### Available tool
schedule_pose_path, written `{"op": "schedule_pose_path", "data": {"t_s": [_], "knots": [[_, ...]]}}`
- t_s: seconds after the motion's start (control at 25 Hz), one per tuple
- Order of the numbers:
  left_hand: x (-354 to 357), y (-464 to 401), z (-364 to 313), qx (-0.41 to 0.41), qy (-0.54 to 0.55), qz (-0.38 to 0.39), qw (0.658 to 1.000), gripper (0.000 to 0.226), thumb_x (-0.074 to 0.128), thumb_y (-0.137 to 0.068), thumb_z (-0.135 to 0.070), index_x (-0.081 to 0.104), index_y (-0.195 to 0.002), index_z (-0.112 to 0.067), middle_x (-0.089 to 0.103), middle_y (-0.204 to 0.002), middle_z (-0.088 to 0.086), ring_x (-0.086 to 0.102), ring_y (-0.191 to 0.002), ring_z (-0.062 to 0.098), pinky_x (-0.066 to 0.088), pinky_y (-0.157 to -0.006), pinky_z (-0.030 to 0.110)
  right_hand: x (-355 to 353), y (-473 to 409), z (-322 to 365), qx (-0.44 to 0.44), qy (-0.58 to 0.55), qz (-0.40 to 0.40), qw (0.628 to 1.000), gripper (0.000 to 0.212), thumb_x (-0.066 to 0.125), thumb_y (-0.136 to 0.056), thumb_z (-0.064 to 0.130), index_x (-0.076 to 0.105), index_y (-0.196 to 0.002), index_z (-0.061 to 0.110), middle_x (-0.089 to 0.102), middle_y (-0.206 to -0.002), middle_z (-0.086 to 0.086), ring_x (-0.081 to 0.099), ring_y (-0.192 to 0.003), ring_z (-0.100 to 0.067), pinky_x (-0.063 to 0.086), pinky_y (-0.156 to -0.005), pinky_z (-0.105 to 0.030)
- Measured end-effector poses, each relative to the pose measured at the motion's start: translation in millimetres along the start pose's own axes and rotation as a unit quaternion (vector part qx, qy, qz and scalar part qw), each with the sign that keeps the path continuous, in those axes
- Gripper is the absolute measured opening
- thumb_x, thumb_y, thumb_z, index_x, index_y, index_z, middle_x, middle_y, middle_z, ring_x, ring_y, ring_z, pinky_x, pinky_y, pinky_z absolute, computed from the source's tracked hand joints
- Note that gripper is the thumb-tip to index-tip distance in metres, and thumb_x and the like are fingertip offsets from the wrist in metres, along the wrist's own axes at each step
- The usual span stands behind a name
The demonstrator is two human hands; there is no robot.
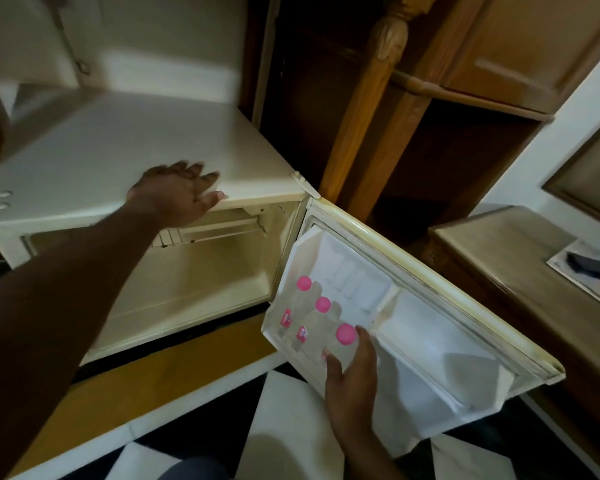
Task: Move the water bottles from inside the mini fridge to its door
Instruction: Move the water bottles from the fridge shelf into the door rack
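The cream mini fridge stands open, and I see no bottles in the part of its inside that shows. Its door swings out to the right. Three clear water bottles with pink caps stand in the door's lower shelf: one at the back, one in the middle, one nearest me. My right hand wraps the body of the nearest bottle, fingers around it inside the shelf. My left hand rests flat on the front edge of the fridge top, fingers spread, holding nothing.
A wooden cabinet with a carved post stands behind the door. To the right is a wooden desk with papers and a dark object. Black and white floor tiles lie below, with a white ledge under the fridge.
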State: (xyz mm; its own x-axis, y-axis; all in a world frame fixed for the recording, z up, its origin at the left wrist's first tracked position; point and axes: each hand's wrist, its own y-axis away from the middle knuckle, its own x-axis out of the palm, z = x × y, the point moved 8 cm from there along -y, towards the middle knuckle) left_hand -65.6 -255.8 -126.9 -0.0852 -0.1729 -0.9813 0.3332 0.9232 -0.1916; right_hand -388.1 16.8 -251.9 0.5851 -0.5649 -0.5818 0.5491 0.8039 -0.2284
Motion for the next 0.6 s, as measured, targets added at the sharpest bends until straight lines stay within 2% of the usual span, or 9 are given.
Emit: {"op": "schedule_pose_path", "data": {"t_s": [0.16,0.24,0.36,0.52,0.6], "knots": [[-1,-2,-1,0.006,-0.01,-0.002,1.0,0.09,-0.004,-0.085,-0.08,0.018,-0.159,-0.035,0.02,-0.168,0.001,0.018,-0.154,0.025,0.022,-0.12,0.051,16,-8,-21,0.03,-0.001,-0.01,0.999,0.064,0.069,-0.087,0.011,0.037,-0.143,0.015,0.048,-0.142,-0.009,0.043,-0.133,-0.025,0.034,-0.105,-0.029],[-1,-1,-3,0.005,-0.015,-0.007,1.0,0.09,-0.005,-0.084,-0.08,0.018,-0.159,-0.035,0.02,-0.168,0.001,0.019,-0.154,0.025,0.022,-0.119,0.052,22,-13,-38,0.06,-0.021,-0.015,0.998,0.065,0.07,-0.086,0.01,0.038,-0.143,0.013,0.049,-0.14,-0.011,0.045,-0.131,-0.026,0.036,-0.106,-0.032],[-4,-1,1,0.001,-0.014,-0.01,1.0,0.09,-0.004,-0.084,-0.079,0.019,-0.158,-0.035,0.021,-0.168,0.002,0.02,-0.153,0.026,0.023,-0.118,0.053,35,-26,-62,0.117,-0.06,0.004,0.991,0.064,0.07,-0.086,0.009,0.04,-0.143,0.012,0.054,-0.136,-0.013,0.05,-0.127,-0.031,0.043,-0.107,-0.046],[-5,0,-3,0.004,-0.014,-0.014,1.0,0.089,-0.002,-0.084,-0.079,0.021,-0.158,-0.034,0.023,-0.167,0.003,0.021,-0.153,0.027,0.022,-0.118,0.053,48,-45,-69,0.142,-0.072,0.06,0.985,0.061,0.068,-0.088,0.007,0.043,-0.142,0.013,0.058,-0.135,-0.011,0.054,-0.126,-0.03,0.042,-0.107,-0.039],[-6,0,-3,0.003,-0.012,-0.011,1.0,0.09,-0.003,-0.084,-0.08,0.02,-0.158,-0.035,0.023,-0.167,0.002,0.02,-0.153,0.026,0.022,-0.118,0.053,48,-46,-63,0.133,-0.036,0.063,0.989,0.066,0.066,-0.09,0.008,0.034,-0.148,0.009,0.049,-0.143,-0.015,0.046,-0.133,-0.032,0.038,-0.111,-0.042]]}}
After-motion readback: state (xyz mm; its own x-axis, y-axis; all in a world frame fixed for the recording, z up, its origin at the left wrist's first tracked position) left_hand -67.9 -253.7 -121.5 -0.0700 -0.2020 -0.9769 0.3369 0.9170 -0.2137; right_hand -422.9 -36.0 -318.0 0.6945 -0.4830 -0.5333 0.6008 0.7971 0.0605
